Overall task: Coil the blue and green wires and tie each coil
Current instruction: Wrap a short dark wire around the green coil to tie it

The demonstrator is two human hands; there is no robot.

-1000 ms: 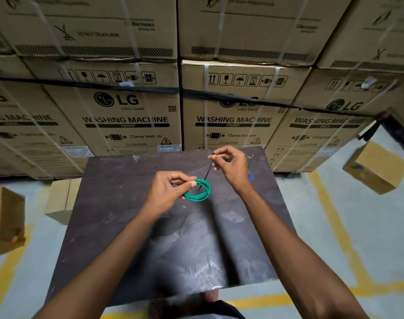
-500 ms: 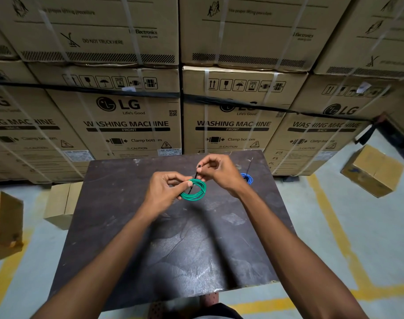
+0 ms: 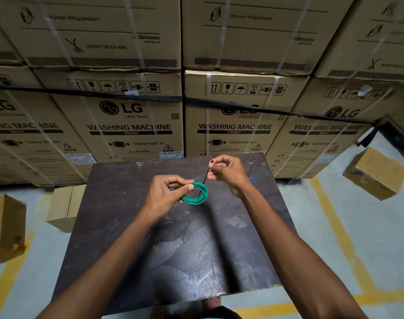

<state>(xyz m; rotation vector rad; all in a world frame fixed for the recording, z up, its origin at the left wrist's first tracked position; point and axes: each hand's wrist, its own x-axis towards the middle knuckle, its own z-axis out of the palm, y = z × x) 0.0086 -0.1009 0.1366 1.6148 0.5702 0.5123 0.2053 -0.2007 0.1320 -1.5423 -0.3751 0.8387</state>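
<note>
Green wire coil pinched in left hand fingers; black tie pinched by right hand.

Dark table, blue coil atop

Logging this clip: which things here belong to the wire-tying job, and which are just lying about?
Job: green coil held by left hand; black tie pinched by right hand; blue wire; table.
Lying about: washing machine cartons; small boxes on the floor.
</note>
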